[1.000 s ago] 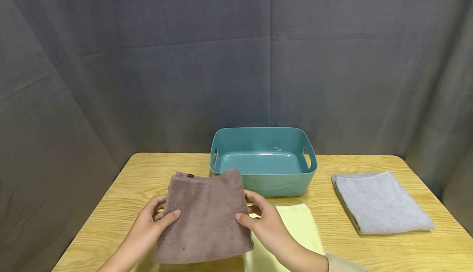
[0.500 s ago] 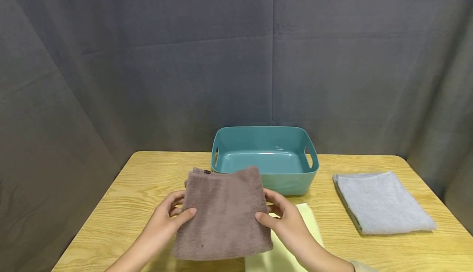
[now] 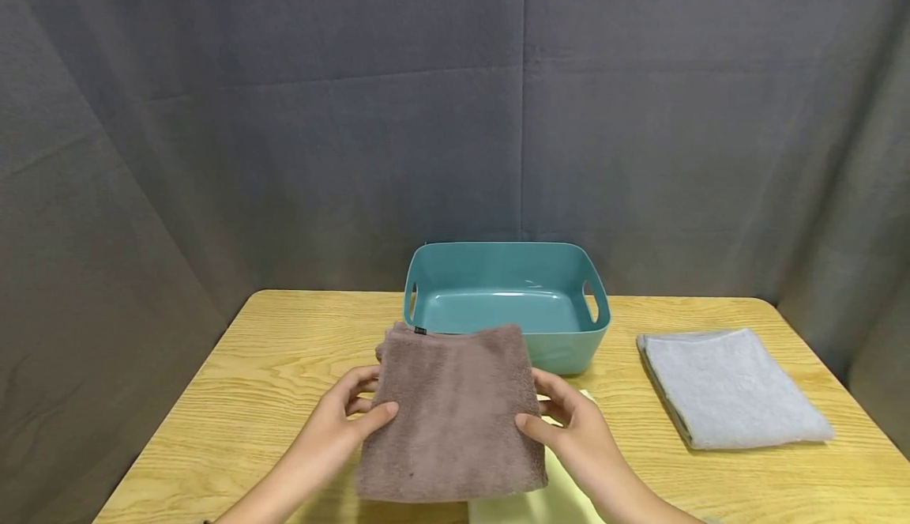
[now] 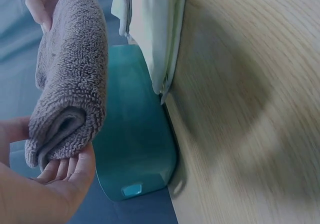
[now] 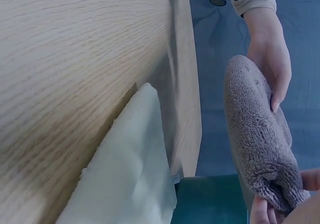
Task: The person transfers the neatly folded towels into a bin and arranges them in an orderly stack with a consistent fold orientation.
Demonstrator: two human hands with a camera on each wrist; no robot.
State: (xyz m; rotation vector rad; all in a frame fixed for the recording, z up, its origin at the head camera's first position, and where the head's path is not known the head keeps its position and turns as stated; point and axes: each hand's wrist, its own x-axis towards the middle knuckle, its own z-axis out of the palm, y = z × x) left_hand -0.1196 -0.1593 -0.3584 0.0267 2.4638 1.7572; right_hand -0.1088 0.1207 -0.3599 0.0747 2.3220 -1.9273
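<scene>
A folded brown towel (image 3: 455, 421) with a small dark label at its top left edge is held up above the table. My left hand (image 3: 348, 413) grips its left side, thumb on the front and fingers behind. On the right side my right hand (image 3: 572, 421) pinches it the same way. In the left wrist view the towel's (image 4: 77, 59) folded layers show at the end held by the left hand (image 4: 55, 184). Behind the towel stands a teal basin (image 3: 569, 350) with handle holes; the towel hides part of its front. Partly covered below lies a pale yellow towel (image 3: 562, 492).
A folded light grey towel (image 3: 735, 390) lies at the right of the wooden table (image 3: 235, 397). Grey curtains (image 3: 355, 152) hang behind the table and along both sides.
Both hands have carried the brown towel to the right, so it now covers more of the yellow towel and part of the basin's front. The grey towel and basin stay put.
</scene>
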